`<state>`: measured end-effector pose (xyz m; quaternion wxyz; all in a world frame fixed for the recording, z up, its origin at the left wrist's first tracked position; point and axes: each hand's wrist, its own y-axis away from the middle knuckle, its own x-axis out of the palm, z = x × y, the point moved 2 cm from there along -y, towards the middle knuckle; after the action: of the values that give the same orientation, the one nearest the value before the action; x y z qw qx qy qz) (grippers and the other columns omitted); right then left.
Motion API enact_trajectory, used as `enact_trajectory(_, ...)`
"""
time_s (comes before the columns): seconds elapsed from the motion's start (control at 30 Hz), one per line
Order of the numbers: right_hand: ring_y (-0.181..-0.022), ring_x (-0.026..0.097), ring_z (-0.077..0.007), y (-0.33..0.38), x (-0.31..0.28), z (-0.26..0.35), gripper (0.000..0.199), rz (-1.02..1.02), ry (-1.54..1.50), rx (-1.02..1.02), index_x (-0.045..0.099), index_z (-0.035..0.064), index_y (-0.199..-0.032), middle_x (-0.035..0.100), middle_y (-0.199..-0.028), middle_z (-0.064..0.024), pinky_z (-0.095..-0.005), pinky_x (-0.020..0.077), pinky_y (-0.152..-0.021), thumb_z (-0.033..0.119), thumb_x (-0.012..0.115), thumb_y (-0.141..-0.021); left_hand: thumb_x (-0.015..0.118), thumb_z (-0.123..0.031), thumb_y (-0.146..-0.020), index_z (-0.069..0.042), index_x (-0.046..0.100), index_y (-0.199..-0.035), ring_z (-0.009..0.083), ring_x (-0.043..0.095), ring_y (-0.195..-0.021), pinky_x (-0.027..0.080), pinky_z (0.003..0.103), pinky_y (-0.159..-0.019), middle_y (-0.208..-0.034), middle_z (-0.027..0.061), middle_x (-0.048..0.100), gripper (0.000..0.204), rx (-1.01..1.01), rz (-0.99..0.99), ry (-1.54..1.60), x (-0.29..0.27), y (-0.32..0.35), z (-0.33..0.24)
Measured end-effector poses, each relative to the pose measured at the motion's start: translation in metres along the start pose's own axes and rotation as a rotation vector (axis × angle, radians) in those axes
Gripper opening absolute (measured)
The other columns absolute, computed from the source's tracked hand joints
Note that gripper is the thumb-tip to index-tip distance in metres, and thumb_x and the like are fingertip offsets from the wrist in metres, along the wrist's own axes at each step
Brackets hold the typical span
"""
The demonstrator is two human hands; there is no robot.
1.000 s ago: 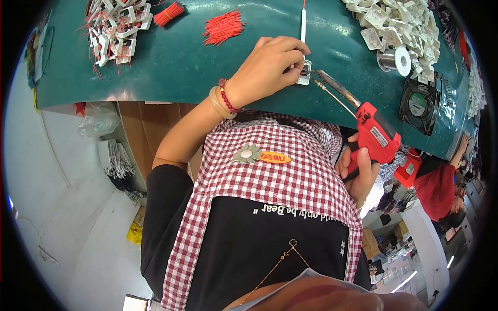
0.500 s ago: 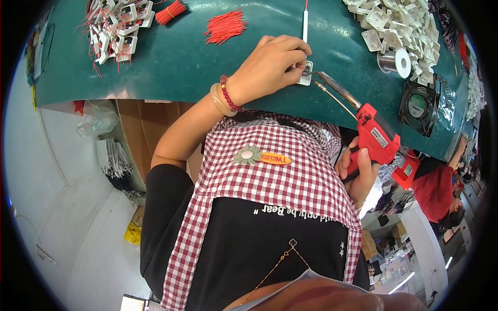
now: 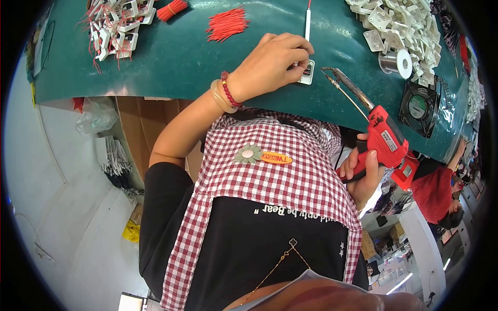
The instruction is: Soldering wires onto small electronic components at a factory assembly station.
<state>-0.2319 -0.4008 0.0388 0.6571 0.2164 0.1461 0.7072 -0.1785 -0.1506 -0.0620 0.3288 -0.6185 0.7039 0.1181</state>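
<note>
Smooth plastic soldering gun point(image 3: 382, 126), glossy tabletop point(image 3: 176, 65)

This is a workshop for putting together small electrical parts. A long green workbench point(image 3: 176, 67) carries the work: white cases trailing red leads point(image 3: 124, 41) toward ten to eleven o'clock, a bundle of red wires point(image 3: 172, 9) at eleven, loose red wires point(image 3: 228, 24) near twelve. At two o'clock lie heaped white plastic parts point(image 3: 402, 33) and a spool point(image 3: 397, 63); past it, a fan point(image 3: 419, 105). A red soldering gun point(image 3: 385, 136) is near three, and another person point(image 3: 433, 194) sits beyond, between three and four.
</note>
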Motion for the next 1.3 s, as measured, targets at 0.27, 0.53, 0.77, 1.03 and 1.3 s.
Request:
enact_trajectory(0.27, -0.043, 0.042, -0.0099, -0.002, -0.003, -0.003, 0.038, -0.004, -0.004, 0.010, 0.046, -0.0056, -0.116, 0.047, -0.061, -0.0056, -0.0258, 0.0411, -0.045, 0.026, 0.046, -0.095, 0.061, -0.009, -0.078, -0.006, 0.061, -0.079, 0.0198, 0.055, -0.101, 0.037, 0.036, -0.091, -0.110, 0.0019, 0.060, 0.004, 0.002, 0.026, -0.017, -0.001, -0.002, 0.000)
enact_trajectory(0.53, -0.043, 0.041, -0.0091, -0.006, -0.007, -0.006, 0.042, -0.018, 0.014, -0.013, 0.045, -0.0032, -0.117, 0.046, -0.060, -0.0045, -0.0248, 0.0385, -0.042, 0.033, 0.045, -0.096, 0.061, -0.009, -0.078, -0.006, 0.060, -0.078, 0.0209, 0.055, -0.102, 0.037, 0.036, -0.091, -0.111, 0.0023, 0.060, 0.004, -0.017, 0.058, -0.022, -0.004, -0.003, -0.002)
enact_trajectory(0.77, -0.044, 0.042, -0.0102, -0.031, -0.022, -0.036, 0.042, 0.073, -0.137, -0.168, 0.043, -0.0053, -0.120, 0.046, -0.062, -0.0056, -0.0266, 0.0415, -0.044, 0.029, 0.047, -0.095, 0.061, -0.009, -0.077, -0.006, 0.060, -0.078, 0.0212, 0.054, -0.104, 0.037, 0.036, -0.090, -0.111, 0.0024, 0.060, 0.004, -0.007, 0.057, -0.035, -0.004, -0.004, -0.002)
enact_trajectory(1.03, -0.050, 0.042, -0.0108, -0.071, -0.036, -0.074, 0.046, 0.128, -0.360, -0.280, 0.042, -0.0035, -0.122, 0.046, -0.069, -0.0055, -0.0262, 0.0395, -0.051, 0.035, 0.040, -0.097, 0.061, -0.008, -0.077, -0.005, 0.058, -0.079, 0.0224, 0.055, -0.104, 0.038, 0.036, -0.090, -0.110, 0.0030, 0.060, 0.004, -0.035, 0.078, -0.044, -0.005, -0.005, -0.008)
enact_trajectory(1.3, -0.051, 0.043, -0.0116, -0.071, -0.041, -0.079, 0.046, 0.199, -0.410, -0.320, 0.041, -0.0036, -0.122, 0.047, -0.070, -0.0060, -0.0277, 0.0406, -0.052, 0.034, 0.043, -0.095, 0.065, -0.010, -0.075, -0.006, 0.056, -0.088, 0.0245, 0.055, -0.101, 0.038, 0.036, -0.090, -0.118, 0.0069, 0.054, 0.017, -0.105, 0.110, 0.024, -0.010, -0.003, -0.009)
